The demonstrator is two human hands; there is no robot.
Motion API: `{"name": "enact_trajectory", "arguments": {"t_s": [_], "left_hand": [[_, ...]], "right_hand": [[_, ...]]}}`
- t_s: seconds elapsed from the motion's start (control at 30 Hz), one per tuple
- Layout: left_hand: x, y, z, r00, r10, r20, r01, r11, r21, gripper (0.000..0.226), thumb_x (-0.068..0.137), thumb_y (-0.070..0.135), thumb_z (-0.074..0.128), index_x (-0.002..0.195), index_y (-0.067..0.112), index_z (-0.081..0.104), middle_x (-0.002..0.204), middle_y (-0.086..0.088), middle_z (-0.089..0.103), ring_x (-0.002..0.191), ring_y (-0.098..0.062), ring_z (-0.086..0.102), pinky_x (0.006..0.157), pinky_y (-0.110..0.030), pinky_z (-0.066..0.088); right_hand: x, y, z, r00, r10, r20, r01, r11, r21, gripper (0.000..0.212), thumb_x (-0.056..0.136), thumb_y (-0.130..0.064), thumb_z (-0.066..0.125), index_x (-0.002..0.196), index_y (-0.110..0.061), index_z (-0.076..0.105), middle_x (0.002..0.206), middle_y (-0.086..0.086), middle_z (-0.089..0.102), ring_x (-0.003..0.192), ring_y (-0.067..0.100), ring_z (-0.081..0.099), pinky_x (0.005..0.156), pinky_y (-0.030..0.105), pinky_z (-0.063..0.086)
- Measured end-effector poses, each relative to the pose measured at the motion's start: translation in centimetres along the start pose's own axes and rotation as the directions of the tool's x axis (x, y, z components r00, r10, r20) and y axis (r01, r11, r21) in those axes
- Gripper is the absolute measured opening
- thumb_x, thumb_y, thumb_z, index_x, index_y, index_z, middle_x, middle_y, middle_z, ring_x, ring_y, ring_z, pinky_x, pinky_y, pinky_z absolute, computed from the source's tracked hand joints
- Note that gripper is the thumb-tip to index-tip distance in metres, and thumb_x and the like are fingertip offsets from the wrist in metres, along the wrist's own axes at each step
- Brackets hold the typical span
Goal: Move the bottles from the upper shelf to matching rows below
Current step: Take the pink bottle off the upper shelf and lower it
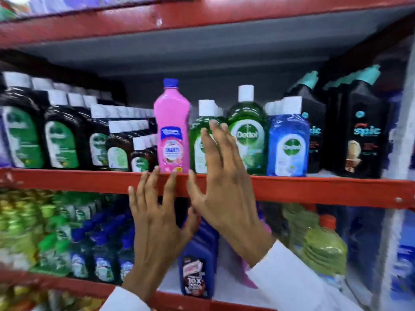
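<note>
A tall pink bottle [172,129] with a blue cap stands upright at the front edge of the upper shelf [314,189], between brown Dettol bottles and green ones. My left hand [157,218] is raised just below it, fingers spread, fingertips at the red shelf lip, holding nothing. My right hand [222,176] is higher and to the right of the pink bottle, fingers apart, in front of a small green Dettol bottle [199,140]; I cannot tell if it touches it. Below, a row of blue bottles [197,265] shows between my wrists.
Brown Dettol bottles [60,131] fill the upper shelf's left. A larger green Dettol bottle [247,135], a blue one [287,142] and black Spic bottles [361,131] stand to the right. The lower shelf holds blue-capped bottles [101,248] and green jugs [323,245].
</note>
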State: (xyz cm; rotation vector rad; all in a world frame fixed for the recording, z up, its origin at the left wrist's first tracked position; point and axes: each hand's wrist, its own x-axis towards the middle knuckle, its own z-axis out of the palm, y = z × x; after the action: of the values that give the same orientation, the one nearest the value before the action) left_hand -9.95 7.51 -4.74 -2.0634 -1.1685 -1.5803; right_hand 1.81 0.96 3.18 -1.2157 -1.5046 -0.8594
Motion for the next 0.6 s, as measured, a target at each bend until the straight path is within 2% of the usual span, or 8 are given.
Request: {"name": "enact_trajectory", "arguments": {"t_s": [0.13,0.3,0.37,0.5,0.6], "left_hand": [[0.0,-1.9,0.2,0.997,0.007,0.082,-0.009,0.999,0.033,0.079,0.079,0.051,0.059,0.148,0.019,0.040,0.161,-0.015,0.035,0.154,-0.034,0.021,0.126,-0.065,0.013],[-0.2,-3.4,0.4,0.992,0.043,0.121,-0.046,0.999,0.017,0.072,0.079,0.043,0.066,0.145,0.026,0.044,0.160,-0.012,0.036,0.153,-0.035,0.022,0.126,-0.064,0.013],[-0.2,-3.7,0.4,0.991,0.047,0.126,-0.050,0.999,0.018,0.073,0.079,0.043,0.067,0.147,0.029,0.042,0.161,-0.008,0.035,0.154,-0.034,0.020,0.126,-0.063,0.011],[-0.1,-4.0,0.4,0.991,0.059,0.124,-0.061,0.998,0.010,0.071,0.081,0.045,0.064,0.147,0.029,0.042,0.160,-0.005,0.035,0.156,-0.031,0.018,0.126,-0.064,0.012],[-0.1,-3.9,0.5,0.990,0.060,0.127,-0.059,0.998,-0.012,0.072,0.082,0.045,0.059,0.150,0.030,0.039,0.160,-0.007,0.035,0.156,-0.030,0.017,0.126,-0.064,0.014]], "right_hand": [[4.0,-3.4,3.7,1.000,0.006,0.014,-0.006,1.000,0.003,0.077,0.080,-0.015,0.064,0.148,0.002,0.034,0.158,0.022,0.031,0.149,0.035,0.026,0.123,0.044,0.024],[8.2,-4.8,7.1,0.991,0.069,0.115,-0.060,0.995,-0.083,0.091,0.086,-0.023,0.063,0.154,0.003,0.009,0.162,0.031,0.006,0.151,0.045,0.006,0.124,0.048,0.015],[9.5,-5.0,7.8,0.988,0.101,0.120,-0.082,0.984,-0.159,0.098,0.084,-0.026,0.067,0.154,0.003,0.005,0.161,0.033,0.004,0.150,0.049,0.005,0.123,0.052,0.016],[11.1,-5.4,8.3,0.972,0.201,0.124,-0.175,0.966,-0.190,0.106,0.080,-0.026,0.075,0.155,-0.003,0.003,0.161,0.030,0.011,0.146,0.054,0.015,0.116,0.059,0.030],[11.6,-5.1,8.3,0.983,0.169,0.067,-0.160,0.980,-0.117,0.100,0.081,-0.015,0.073,0.155,-0.005,0.007,0.157,0.026,0.022,0.136,0.048,0.031,0.101,0.052,0.048]]}}
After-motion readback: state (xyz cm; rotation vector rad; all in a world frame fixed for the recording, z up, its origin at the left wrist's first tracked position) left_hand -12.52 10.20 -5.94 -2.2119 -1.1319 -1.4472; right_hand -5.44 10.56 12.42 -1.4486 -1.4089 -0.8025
